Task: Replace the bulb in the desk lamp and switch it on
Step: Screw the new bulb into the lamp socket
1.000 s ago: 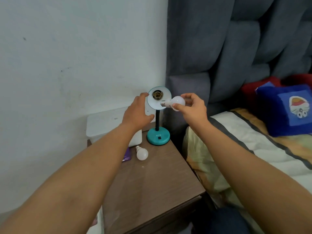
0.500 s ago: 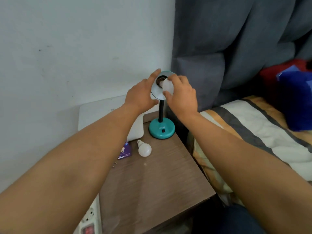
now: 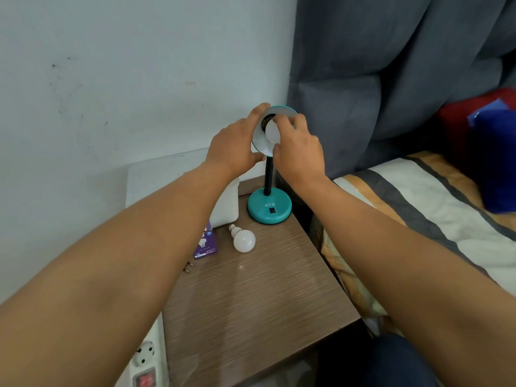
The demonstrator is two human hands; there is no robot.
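Teal lamp shade now has the white bulb sitting at its socket, where a second ago that bulb was held out to the right of the shade with its screw base pointing in. The right hand has come in front of the shade and grips the bulb's globe with thumb and fingers curled around it. The left hand stays closed on the shade's left rim, index finger along the top edge and thumb below. How deep the bulb's base sits in the socket is hidden by the fingers.

The lamp's teal base stands at the back right of the wooden nightstand, its black neck rising to the shade. A second white bulb lies on its side on the nightstand, just in front and to the left of the base, as before. A purple bulb box lies flat beside it; what it holds cannot be told. A white box stands behind the left forearm against the wall. A white power strip shows at the nightstand's lower left.
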